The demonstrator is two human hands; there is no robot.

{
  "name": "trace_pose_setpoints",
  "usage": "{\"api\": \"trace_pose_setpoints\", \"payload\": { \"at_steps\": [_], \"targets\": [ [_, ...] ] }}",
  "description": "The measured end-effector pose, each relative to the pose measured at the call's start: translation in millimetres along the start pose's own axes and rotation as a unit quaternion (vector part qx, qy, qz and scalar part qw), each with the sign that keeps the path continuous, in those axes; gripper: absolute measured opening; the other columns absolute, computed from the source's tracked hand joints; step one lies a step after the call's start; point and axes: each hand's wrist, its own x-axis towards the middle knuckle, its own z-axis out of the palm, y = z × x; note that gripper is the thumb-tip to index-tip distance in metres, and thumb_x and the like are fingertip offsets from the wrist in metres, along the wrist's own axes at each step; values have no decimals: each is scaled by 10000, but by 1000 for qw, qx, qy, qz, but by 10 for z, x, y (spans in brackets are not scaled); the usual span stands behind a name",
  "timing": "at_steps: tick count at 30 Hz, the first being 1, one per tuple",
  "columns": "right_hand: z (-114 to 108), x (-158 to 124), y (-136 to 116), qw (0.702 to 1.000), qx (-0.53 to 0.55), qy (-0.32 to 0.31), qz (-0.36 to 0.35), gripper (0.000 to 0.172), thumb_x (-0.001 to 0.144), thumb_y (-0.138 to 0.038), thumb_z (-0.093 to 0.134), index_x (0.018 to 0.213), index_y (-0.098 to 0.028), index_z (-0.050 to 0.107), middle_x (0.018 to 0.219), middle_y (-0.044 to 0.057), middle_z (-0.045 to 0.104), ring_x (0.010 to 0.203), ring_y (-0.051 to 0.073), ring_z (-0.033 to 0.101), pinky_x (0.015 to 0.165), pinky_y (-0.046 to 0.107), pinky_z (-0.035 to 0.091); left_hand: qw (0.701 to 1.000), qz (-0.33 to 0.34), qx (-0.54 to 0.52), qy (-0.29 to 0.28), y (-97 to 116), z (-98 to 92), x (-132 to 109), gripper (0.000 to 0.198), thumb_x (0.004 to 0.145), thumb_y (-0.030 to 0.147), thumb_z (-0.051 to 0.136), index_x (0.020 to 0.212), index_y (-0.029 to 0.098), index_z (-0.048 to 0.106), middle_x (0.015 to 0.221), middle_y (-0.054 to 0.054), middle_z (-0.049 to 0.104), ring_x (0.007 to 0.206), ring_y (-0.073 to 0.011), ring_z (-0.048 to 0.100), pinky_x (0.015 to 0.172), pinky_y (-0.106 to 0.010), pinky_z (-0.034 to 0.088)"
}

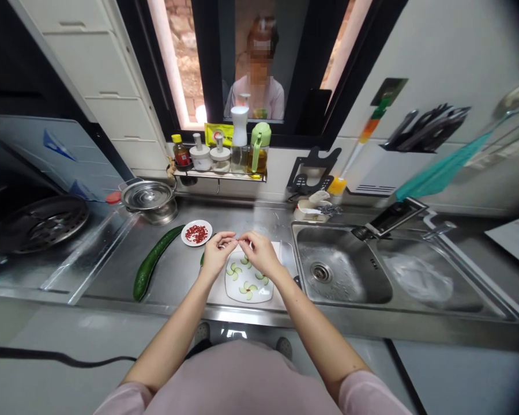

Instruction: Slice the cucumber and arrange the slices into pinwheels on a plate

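Note:
My left hand (218, 252) and my right hand (260, 249) meet over the far edge of a white square plate (248, 282), fingertips pinched together on something too small to make out. Cucumber slices arranged in little pinwheel shapes lie on the plate. The plate rests on a pale cutting board (285, 256) on the steel counter. A whole cucumber (153, 261) lies to the left. Just beyond my left hand stands a small white dish of red pieces (196, 233).
A steel sink (343, 271) lies right of the board, with a plastic bag (417, 278) in the second basin. A lidded pot (149, 199) and a stove (34, 225) are at left. Bottles stand on a shelf (220, 173) under the window, which reflects a person.

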Motion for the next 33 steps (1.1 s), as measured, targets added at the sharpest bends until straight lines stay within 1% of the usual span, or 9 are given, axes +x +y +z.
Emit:
{"api": "trace_pose_setpoints", "payload": {
  "at_steps": [4,9,13,15,18,22,25,27,33],
  "targets": [
    [-26,-33,-40,999,-14,-27,10,192,919,-282,451,898,-199,622,875,30,627,796,142,536,719,233,366,1000,-28,-5,-8,0,-12,-44,333,646,300,785,929,159,677,784,-45,690,783,-164,649,787,-290,500],
    [-18,-85,-59,999,-22,-44,19,184,908,-296,449,873,-198,601,816,16,610,730,136,511,670,228,337,999,-40,-6,-19,-13,-25,-114,366,629,313,803,934,152,679,773,-47,690,762,-163,648,759,-280,502],
    [29,-121,-8,998,11,-44,40,179,899,-309,445,885,-198,585,789,4,610,692,132,508,639,225,330,998,-55,-6,-33,-21,-74,-124,411,627,325,801,976,150,673,764,-38,685,759,-155,638,761,-275,493],
    [76,-139,60,997,36,-42,61,185,896,-314,441,899,-195,582,766,-3,607,670,130,508,634,225,335,998,-52,-5,-22,-54,-137,-103,422,634,332,790,997,154,666,771,-32,683,753,-145,628,753,-265,485],
    [205,-192,214,991,57,-54,110,188,889,-306,439,899,-188,584,716,-15,596,635,127,506,629,227,344,999,-36,12,18,-202,-271,-64,383,656,320,759,989,157,665,735,-16,662,690,-117,597,695,-230,466],
    [476,-319,443,980,28,-102,170,140,877,-249,457,870,-196,586,766,-6,637,677,130,530,655,220,354,994,-50,76,66,-573,-420,-77,283,660,277,726,915,160,687,659,4,616,614,-104,542,625,-208,431],
    [679,-400,563,972,-4,-151,181,139,887,-228,457,889,-192,591,807,10,654,726,132,548,657,211,342,981,-71,164,69,-845,-455,-136,227,682,263,694,892,178,702,647,9,607,588,-110,519,619,-217,416],
    [784,-423,610,968,-28,-174,180,149,902,-228,451,912,-182,592,839,21,658,738,129,550,653,208,329,967,-81,232,65,-965,-447,-173,209,698,252,678,897,193,706,664,10,617,585,-116,519,628,-227,404],
    [967,-403,668,948,-106,-223,203,215,943,-265,407,954,-163,596,868,57,664,733,143,544,611,227,279,919,-94,381,25,-1066,-357,-223,169,719,219,668,885,220,698,738,-7,653,727,-163,583,693,-243,388]
  ]
}}
